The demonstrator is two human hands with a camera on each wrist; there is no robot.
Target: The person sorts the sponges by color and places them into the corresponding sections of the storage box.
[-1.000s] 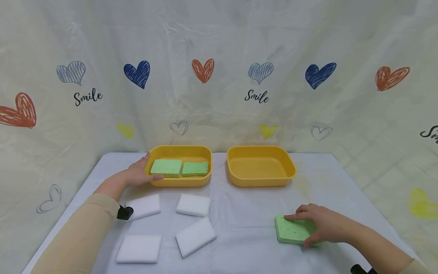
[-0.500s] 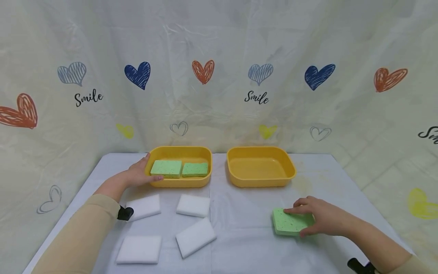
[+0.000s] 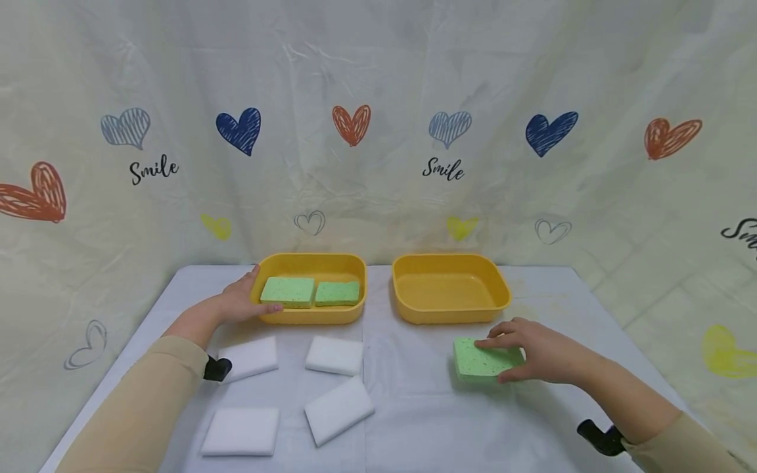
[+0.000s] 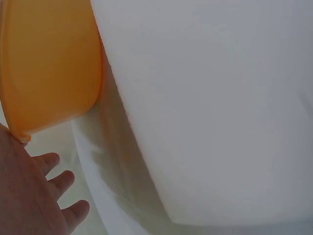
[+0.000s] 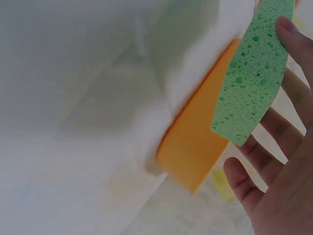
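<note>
In the head view my right hand [image 3: 541,351] grips a green sponge [image 3: 479,358] by its right end, thumb on the near edge and fingers on the far one. In the right wrist view the pored side of the sponge [image 5: 252,73] shows between thumb and fingers. My left hand [image 3: 239,299] holds the left end of the left yellow tray [image 3: 313,316], its thumb over the front rim. Two green sponges lie inside that tray, a larger one [image 3: 288,291] and a smaller one [image 3: 337,293]. In the left wrist view several of this hand's fingers [image 4: 61,183] show beside the tray wall.
A second yellow tray [image 3: 452,315], with nothing in it, stands to the right of the first. Several white sponges [image 3: 239,431] lie on the white-covered table [image 3: 426,420] at the left and middle. Behind the table hangs a sheet [image 3: 390,66] printed with hearts.
My right hand has carried the green sponge up off the table, leftward and toward the right tray. My left hand has stayed on the left tray.
</note>
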